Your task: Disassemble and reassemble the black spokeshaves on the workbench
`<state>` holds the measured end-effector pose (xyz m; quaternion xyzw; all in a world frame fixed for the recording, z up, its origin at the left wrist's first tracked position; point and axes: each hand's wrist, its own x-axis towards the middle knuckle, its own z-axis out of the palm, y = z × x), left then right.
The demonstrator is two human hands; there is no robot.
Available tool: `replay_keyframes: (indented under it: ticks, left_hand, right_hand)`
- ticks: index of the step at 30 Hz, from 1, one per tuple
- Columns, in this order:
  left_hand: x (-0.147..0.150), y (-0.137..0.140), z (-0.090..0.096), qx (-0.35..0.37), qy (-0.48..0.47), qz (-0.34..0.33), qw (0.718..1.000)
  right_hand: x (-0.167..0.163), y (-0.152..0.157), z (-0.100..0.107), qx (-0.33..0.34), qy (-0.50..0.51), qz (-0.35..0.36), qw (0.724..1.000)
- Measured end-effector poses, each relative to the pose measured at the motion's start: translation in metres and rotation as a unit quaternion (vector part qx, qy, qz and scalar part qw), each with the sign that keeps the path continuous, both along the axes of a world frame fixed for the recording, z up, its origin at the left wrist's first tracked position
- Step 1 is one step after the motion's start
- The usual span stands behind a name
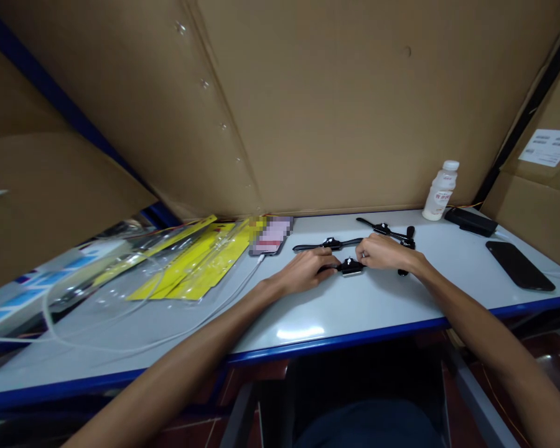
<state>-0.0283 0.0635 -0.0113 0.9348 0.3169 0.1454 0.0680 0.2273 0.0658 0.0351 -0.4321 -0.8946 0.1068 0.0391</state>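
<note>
A black spokeshave (351, 267) lies between my hands on the white table, its blade edge facing me. My left hand (309, 271) is closed around its left handle. The right handle is hidden under my right hand (383, 252), whose fingers are curled in at the handle's end near the body. Just behind my left hand rests a second spokeshave (331, 244). A third spokeshave (382, 228) lies farther back, beyond my right hand. Partly covered by my right wrist, another black spokeshave (410, 235) points toward the table's front edge.
Yellow-backed plastic packages (200, 261) are spread on the left. A phone (271, 236) with a white cable (233, 297) lies behind them. On the right are a bottle (440, 193), a black box-like object (471, 221) and a dark phone (520, 266). Cardboard walls (336, 112) enclose the table.
</note>
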Motion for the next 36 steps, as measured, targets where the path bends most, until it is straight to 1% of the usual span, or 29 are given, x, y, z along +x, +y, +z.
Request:
replay_keyframes:
  ticks: [7, 14, 20, 23, 30, 36]
  left_hand:
    - [0.0005, -0.0017, 0.0016, 0.008, 0.009, -0.004, 1.000]
    - [0.0006, -0.0020, 0.0015, 0.011, 0.006, -0.001, 1.000]
    - [0.0013, -0.0014, 0.0019, 0.013, 0.011, 0.001, 1.000]
    - [0.0012, -0.0014, 0.0020, 0.015, 0.014, 0.004, 1.000]
    - [0.0016, -0.0019, 0.0017, 0.015, 0.012, 0.000, 1.000]
    - [0.0015, -0.0015, 0.0015, 0.011, 0.005, -0.004, 1.000]
  right_hand:
    - [-0.0005, -0.0035, 0.0047, -0.001, -0.006, -0.005, 1.000]
    - [-0.0007, -0.0041, 0.0035, 0.004, -0.015, -0.009, 1.000]
    - [-0.0024, -0.0046, 0.0048, 0.039, 0.000, -0.019, 0.999]
    - [-0.0041, -0.0044, 0.0047, 0.050, 0.020, -0.009, 0.998]
    - [-0.0043, -0.0003, -0.0013, 0.031, 0.033, 0.011, 0.999]
    - [-0.0092, -0.0035, -0.0003, 0.007, 0.047, 0.040, 0.998]
